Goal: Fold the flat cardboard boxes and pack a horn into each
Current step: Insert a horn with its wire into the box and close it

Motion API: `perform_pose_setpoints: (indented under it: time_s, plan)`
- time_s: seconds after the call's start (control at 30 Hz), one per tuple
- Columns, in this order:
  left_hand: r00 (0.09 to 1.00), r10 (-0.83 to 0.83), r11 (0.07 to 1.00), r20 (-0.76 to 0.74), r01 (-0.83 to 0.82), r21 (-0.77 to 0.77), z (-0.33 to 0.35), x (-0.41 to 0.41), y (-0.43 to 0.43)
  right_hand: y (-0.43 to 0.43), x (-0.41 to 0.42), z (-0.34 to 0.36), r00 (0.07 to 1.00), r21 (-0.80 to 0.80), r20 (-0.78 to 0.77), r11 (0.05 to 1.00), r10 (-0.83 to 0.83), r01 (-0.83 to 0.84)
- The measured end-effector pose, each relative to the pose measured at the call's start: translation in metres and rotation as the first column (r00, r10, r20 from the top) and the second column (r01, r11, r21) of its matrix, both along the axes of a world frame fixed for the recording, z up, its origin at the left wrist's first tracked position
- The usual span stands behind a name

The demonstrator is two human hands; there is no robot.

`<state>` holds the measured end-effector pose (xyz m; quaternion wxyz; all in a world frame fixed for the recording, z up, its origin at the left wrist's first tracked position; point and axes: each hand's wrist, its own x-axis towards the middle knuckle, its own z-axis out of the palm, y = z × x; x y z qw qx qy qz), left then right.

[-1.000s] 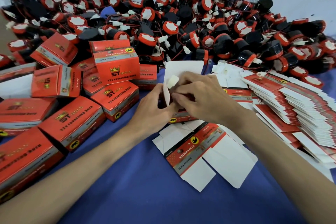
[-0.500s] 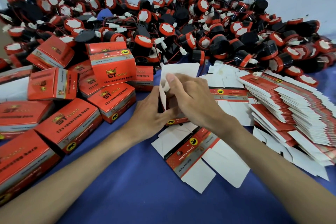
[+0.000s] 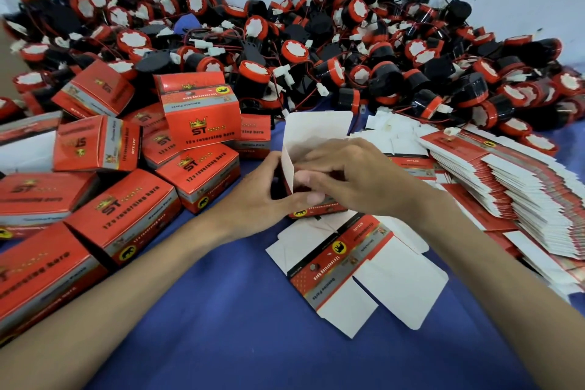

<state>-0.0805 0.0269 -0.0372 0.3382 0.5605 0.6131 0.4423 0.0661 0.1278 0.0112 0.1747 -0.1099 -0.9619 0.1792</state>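
Your count: singles in the middle, bulk on every side.
You have two hands in view, left hand (image 3: pixel 253 199) and right hand (image 3: pixel 357 177); one half-folded box (image 3: pixel 316 130); one loose flat blank (image 3: pixel 348 250); about ten closed boxes (image 3: pixel 123 222); the horns (image 3: pixel 254 73) and the stacked blanks (image 3: pixel 522 187) are too many to count.

Horns (image 3: pixel 285 51) and their red packaging lay on a blue tabletop (image 3: pixel 221 342).
A half-folded box (image 3: pixel 316 133) stood at centre, its white flap upright; a flat box (image 3: pixel 345 266) lay just before it. Folded boxes (image 3: pixel 199 123) sat piled left, flat boxes (image 3: pixel 522 187) stacked right, the black-and-red horns heaped behind.
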Motion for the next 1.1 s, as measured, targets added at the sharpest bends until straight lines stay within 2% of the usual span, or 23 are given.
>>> perform_pose_setpoints:
  time_s: [0.13,0.2,0.27,0.33,0.43,0.47,0.5,0.63,0.77,0.8,0.9,0.93,1.0,1.03,1.1]
  plan:
    - [0.981,-0.071,0.997,0.178,0.071,0.008,-0.001,-0.003,-0.003,0.001,0.002,0.005,0.997,-0.025,0.054,0.999,0.049,-0.047]
    - [0.982,-0.069,0.997,0.175,0.072,-0.013,-0.006,-0.004,0.000,0.002,0.001,0.005,0.998,-0.094,0.054,0.995,0.021,-0.016]
    - [0.985,-0.034,0.998,0.168,0.041,-0.039,-0.009,-0.006,0.003,0.001,-0.001,0.003,0.999,-0.090,0.031,0.995,-0.031,0.034]
    - [0.991,-0.015,0.999,0.133,0.019,-0.034,-0.005,-0.006,0.007,-0.001,-0.003,-0.001,0.999,0.004,0.020,0.999,-0.049,0.049]
    - [0.993,-0.079,0.996,0.086,0.075,0.050,0.008,-0.002,0.003,-0.008,-0.005,-0.002,0.995,0.143,0.098,0.990,-0.032,0.018]
    - [0.986,-0.048,0.997,0.161,0.038,0.066,0.007,-0.002,0.005,-0.008,-0.004,-0.001,0.991,0.169,0.132,0.985,-0.039,0.017]
    - [0.975,0.007,1.000,0.224,-0.009,0.010,0.010,0.002,0.006,-0.008,-0.003,0.001,0.987,0.180,0.155,0.983,-0.045,0.017]
    - [0.976,0.029,1.000,0.218,-0.031,0.006,0.001,0.006,-0.003,-0.006,-0.003,0.001,0.989,0.142,0.144,0.990,-0.034,0.013]
    - [0.983,0.036,0.998,0.181,-0.046,0.052,0.001,0.006,0.003,-0.005,-0.002,-0.003,0.997,-0.093,-0.061,0.995,-0.037,0.031]
    - [0.984,0.042,0.997,0.173,-0.052,0.053,-0.001,0.005,0.003,-0.005,-0.002,-0.003,0.998,-0.087,-0.057,0.996,-0.039,0.034]
    - [0.986,0.074,0.996,0.151,-0.080,0.029,-0.003,0.007,0.003,-0.001,-0.003,-0.001,0.998,0.071,0.068,0.997,0.011,-0.016]
    - [0.983,0.079,0.996,0.165,-0.084,0.021,-0.003,0.007,0.004,0.000,-0.001,0.001,0.996,0.054,0.066,0.997,0.053,-0.056]
    - [0.974,0.081,0.996,0.213,-0.087,0.020,-0.002,0.008,0.005,-0.002,0.004,0.003,0.993,-0.048,-0.091,0.995,0.079,-0.084]
    - [0.969,0.088,0.996,0.229,-0.093,0.013,-0.002,0.008,0.006,-0.003,0.008,0.000,0.975,-0.070,-0.222,0.997,0.013,-0.029]
    - [0.973,0.126,0.992,0.192,-0.126,-0.009,-0.002,0.009,0.007,-0.006,0.017,-0.010,0.867,-0.091,-0.454,0.979,-0.206,0.185]
